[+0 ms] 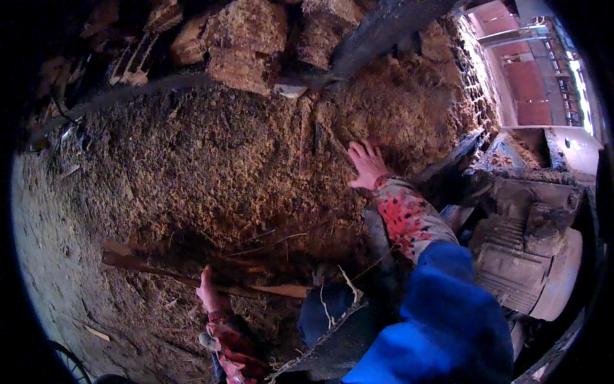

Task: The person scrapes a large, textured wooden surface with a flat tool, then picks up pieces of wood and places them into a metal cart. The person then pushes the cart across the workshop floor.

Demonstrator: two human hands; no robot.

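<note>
At the lower left, my left hand (207,293) is closed at a long, rough strip of wood (150,267), with the thumb showing above its edge. Most of that hand's fingers are hidden. My right hand (367,168) reaches forward with fingers spread over the brown heap of sawdust (243,153). A thin upright sliver of wood (338,142) is close to its fingertips. I cannot tell whether the right hand touches it. Both forearms wear red patterned sleeves, the right one with blue cloth higher up.
A dusty ribbed motor (518,256) stands close on the right. A thin bare branch (332,329) sticks up between my arms. Stacked wood blocks (246,41) and a dark beam (384,32) lie at the far side. Loose splinters lie on the left ground.
</note>
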